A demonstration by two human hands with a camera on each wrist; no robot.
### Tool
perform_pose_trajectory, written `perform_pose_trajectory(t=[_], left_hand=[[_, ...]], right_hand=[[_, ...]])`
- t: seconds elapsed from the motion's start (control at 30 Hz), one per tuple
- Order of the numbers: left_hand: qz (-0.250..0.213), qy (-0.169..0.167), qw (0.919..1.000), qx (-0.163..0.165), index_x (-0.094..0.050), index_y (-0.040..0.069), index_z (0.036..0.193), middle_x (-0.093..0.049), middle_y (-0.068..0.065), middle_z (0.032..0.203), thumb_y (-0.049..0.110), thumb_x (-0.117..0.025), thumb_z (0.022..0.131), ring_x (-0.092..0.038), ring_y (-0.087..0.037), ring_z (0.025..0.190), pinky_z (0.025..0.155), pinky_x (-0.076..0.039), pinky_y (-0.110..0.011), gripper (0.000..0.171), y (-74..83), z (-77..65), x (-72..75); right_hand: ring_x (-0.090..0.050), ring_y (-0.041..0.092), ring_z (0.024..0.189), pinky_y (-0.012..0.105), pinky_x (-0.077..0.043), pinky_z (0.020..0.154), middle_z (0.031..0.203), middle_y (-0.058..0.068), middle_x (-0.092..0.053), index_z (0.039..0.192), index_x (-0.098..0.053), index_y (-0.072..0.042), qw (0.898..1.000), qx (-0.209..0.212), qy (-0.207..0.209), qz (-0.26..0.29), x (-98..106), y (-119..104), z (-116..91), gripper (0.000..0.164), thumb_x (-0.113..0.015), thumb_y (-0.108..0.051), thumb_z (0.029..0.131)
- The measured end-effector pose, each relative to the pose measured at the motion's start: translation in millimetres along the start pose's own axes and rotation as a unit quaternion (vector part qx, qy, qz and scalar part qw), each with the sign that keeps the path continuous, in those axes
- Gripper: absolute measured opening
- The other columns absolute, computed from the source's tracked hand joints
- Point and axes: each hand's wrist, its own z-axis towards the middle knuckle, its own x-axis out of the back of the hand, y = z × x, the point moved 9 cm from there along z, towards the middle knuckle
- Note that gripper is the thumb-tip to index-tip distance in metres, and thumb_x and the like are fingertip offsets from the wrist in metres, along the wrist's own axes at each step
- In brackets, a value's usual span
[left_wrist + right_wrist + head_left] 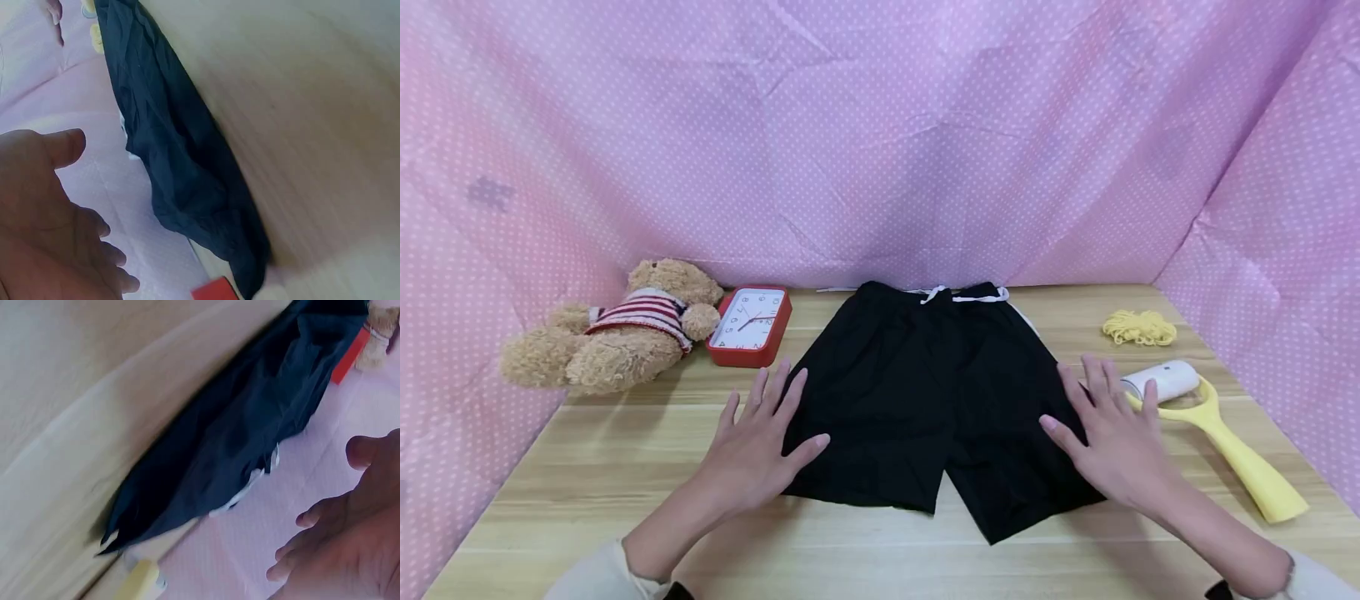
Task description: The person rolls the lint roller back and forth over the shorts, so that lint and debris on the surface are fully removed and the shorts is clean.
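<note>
Black shorts (880, 400) lie spread on the wooden table, waistband to the back, with a white drawstring (981, 297) at the waist. Over their left edge in the head view is my left hand (760, 450), fingers spread. My right hand (1112, 442) is at the opposite edge, its fingers spread too. The left wrist view shows the left hand (56, 219) apart from the cloth, holding nothing. Likewise, in the right wrist view a gap separates the right hand (350, 537) from the shorts (219, 444).
At the left lies a teddy bear (632, 333) in a striped shirt, beside a red clock (750, 327). To the right are a yellow yarn bundle (1140, 328), a white cylinder (1161, 381) and a yellow-handled tool (1247, 458). Pink dotted cloth (880, 150) hangs behind the table.
</note>
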Motion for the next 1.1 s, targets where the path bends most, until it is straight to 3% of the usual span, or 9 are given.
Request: perform_pose_trajectory(t=[0.2,0.37,0.5,0.63,0.73,0.83,0.97,1.03,1.1], left_hand=[[-0.024,0.026,0.9993,0.006,-0.023,0.011,0.153,-0.03,-0.018,0.153,0.052,-0.056,0.092,-0.027,-0.038,0.139,0.105,-0.02,-0.065,0.081,-24.5,0.7,6.6],[-0.074,0.054,0.9951,-0.038,-0.058,0.005,0.13,-0.061,-0.013,0.115,0.031,-0.069,0.089,-0.059,-0.03,0.102,0.087,-0.046,-0.049,0.05,-51.5,2.4,14.8],[-0.144,0.046,0.9862,-0.068,-0.07,0.007,0.113,-0.058,-0.001,0.088,0.015,-0.075,0.083,-0.054,-0.012,0.074,0.066,-0.047,-0.03,0.032,-73.8,1.7,14.8],[-0.224,-0.004,0.9722,-0.067,-0.069,0.005,0.114,-0.054,-0.001,0.081,0.007,-0.075,0.081,-0.05,-0.008,0.066,0.055,-0.045,-0.024,0.034,-89.9,-0.6,5.5],[-0.268,-0.03,0.9607,-0.064,-0.067,0.002,0.115,-0.055,-0.003,0.081,0.005,-0.075,0.08,-0.048,-0.008,0.064,0.052,-0.042,-0.022,0.035,-97.1,-2.5,-1.1],[-0.29,-0.043,0.9539,-0.063,-0.066,0.001,0.114,-0.055,-0.003,0.082,0.006,-0.075,0.081,-0.047,-0.007,0.063,0.053,-0.04,-0.02,0.035,-102.2,-3.6,-6.5],[-0.299,-0.051,0.9501,-0.072,-0.066,0.001,0.114,-0.054,-0.003,0.08,0.006,-0.074,0.081,-0.046,-0.006,0.062,0.055,-0.04,-0.02,0.034,-103.7,-4.0,-10.8],[-0.297,-0.05,0.9505,-0.075,-0.067,0.001,0.114,-0.053,-0.002,0.079,0.006,-0.074,0.081,-0.046,-0.006,0.062,0.055,-0.04,-0.02,0.034,-103.3,-3.7,-11.6],[-0.289,-0.047,0.953,-0.076,-0.067,0.002,0.114,-0.053,-0.001,0.077,0.006,-0.075,0.08,-0.046,-0.006,0.062,0.054,-0.04,-0.021,0.034,-103.5,-3.0,-12.3]], right_hand=[[-0.013,0.049,0.14,0.066,0.022,0.1,0.152,0.032,-0.013,0.154,-0.013,-0.006,0.999,-0.047,0.015,-0.015,22,48,2,0.08,-0.046,-0.052,0.097],[-0.034,0.063,0.116,0.068,0.017,0.101,0.133,0.042,-0.035,0.151,-0.015,-0.001,0.994,-0.103,0.018,-0.023,37,107,-8,0.081,-0.048,-0.05,0.096],[-0.043,0.065,0.103,0.073,-0.014,0.099,0.115,0.044,-0.048,0.136,-0.039,0.011,0.992,-0.119,0.026,-0.035,43,148,-18,0.073,-0.055,-0.047,0.094],[-0.051,0.062,0.093,0.064,-0.04,0.074,0.106,0.043,-0.054,0.119,-0.049,0.019,0.988,-0.157,0.01,-0.004,36,182,-30,0.068,-0.059,-0.042,0.093],[-0.056,0.057,0.087,0.054,-0.044,0.066,0.099,0.041,-0.057,0.113,-0.05,0.021,0.983,-0.181,0.009,0.022,30,199,-39,0.066,-0.063,-0.039,0.091],[-0.065,0.028,0.068,0.033,-0.043,0.059,0.086,0.034,-0.063,0.108,-0.054,0.021,0.983,-0.175,0.028,0.041,28,201,-44,0.063,-0.07,-0.035,0.086],[-0.06,0.018,0.062,0.029,-0.039,0.055,0.081,0.029,-0.065,0.108,-0.055,0.021,0.983,-0.178,0.012,0.036,23,197,-47,0.066,-0.074,-0.038,0.083],[-0.059,0.033,0.064,0.034,-0.039,0.054,0.084,0.031,-0.064,0.109,-0.055,0.02,0.982,-0.188,-0.001,0.022,19,197,-47,0.068,-0.073,-0.04,0.083],[-0.056,0.028,0.062,0.035,-0.039,0.052,0.087,0.033,-0.063,0.109,-0.056,0.018,0.981,-0.192,-0.008,0.014,16,196,-49,0.068,-0.074,-0.041,0.082]])
